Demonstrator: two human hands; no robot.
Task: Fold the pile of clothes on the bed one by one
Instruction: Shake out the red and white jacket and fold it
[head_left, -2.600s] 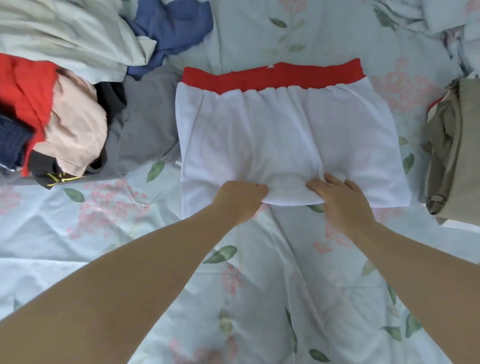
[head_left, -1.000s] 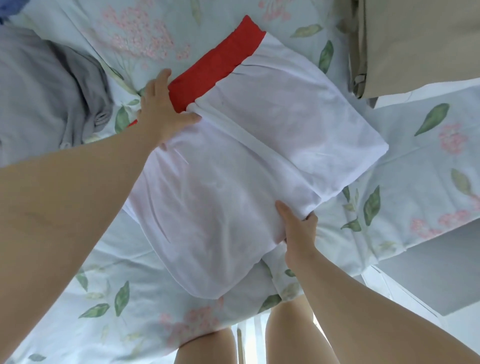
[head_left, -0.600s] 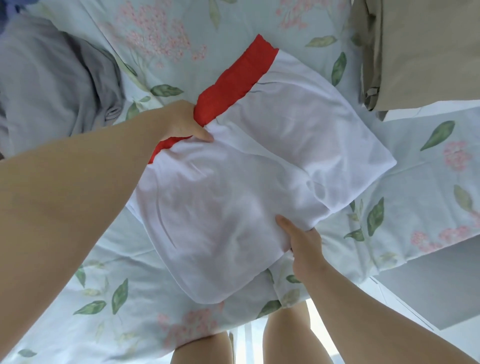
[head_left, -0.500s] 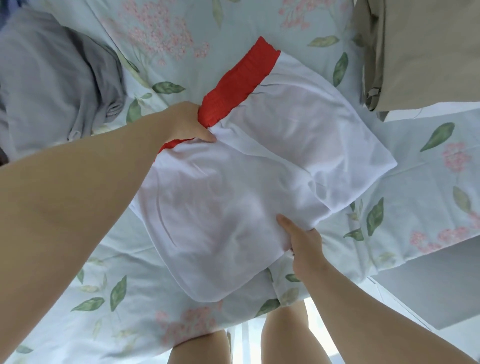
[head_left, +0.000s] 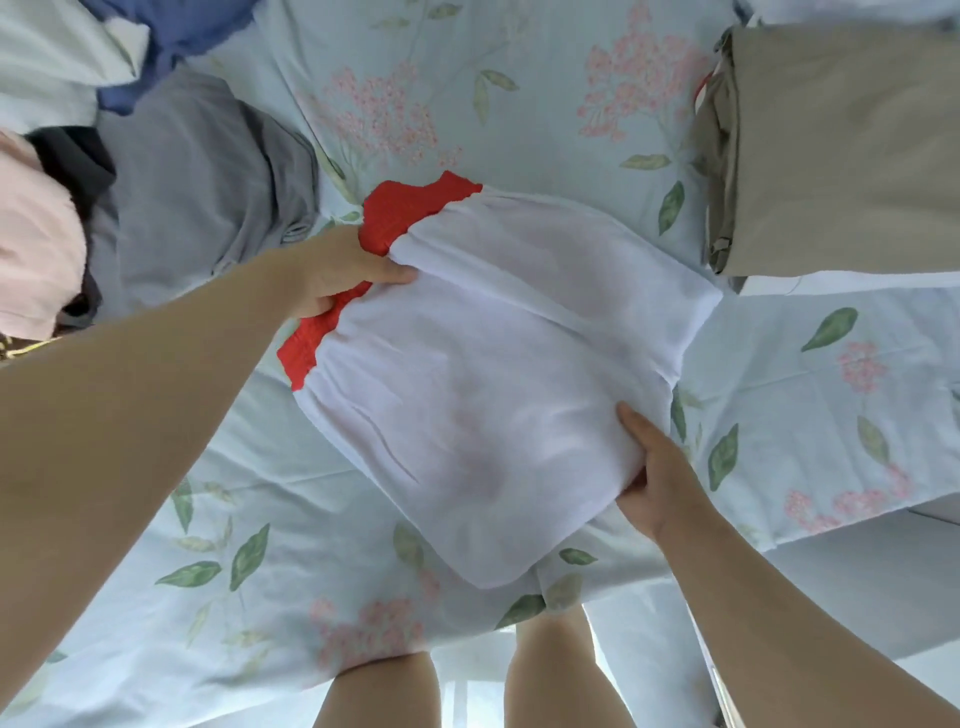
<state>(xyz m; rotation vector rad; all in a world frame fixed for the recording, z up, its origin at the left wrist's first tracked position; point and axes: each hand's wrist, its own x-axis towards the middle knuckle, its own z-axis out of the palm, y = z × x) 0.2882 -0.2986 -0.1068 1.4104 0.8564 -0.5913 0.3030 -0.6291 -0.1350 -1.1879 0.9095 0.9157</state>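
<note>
White shorts (head_left: 483, 374) with a red waistband (head_left: 410, 208) lie folded in half on the floral bed sheet (head_left: 270, 561), turned at a slant. My left hand (head_left: 345, 270) grips the bunched red waistband, thumb on top of the white cloth. My right hand (head_left: 657, 483) pinches the lower right edge of the shorts, thumb on top and fingers underneath. The pile of unfolded clothes (head_left: 171, 171) lies at the upper left, beside my left forearm.
A folded beige garment (head_left: 841, 150) sits at the upper right, close to the shorts' far corner. The pile holds grey, blue, pink (head_left: 36, 244) and pale green pieces. The bed's front edge runs along the bottom, with my legs (head_left: 384, 696) below it.
My left hand has closed on the red waistband and bunched it, and the shorts have turned and shifted with both hands holding them. The view has swung back towards the pile.
</note>
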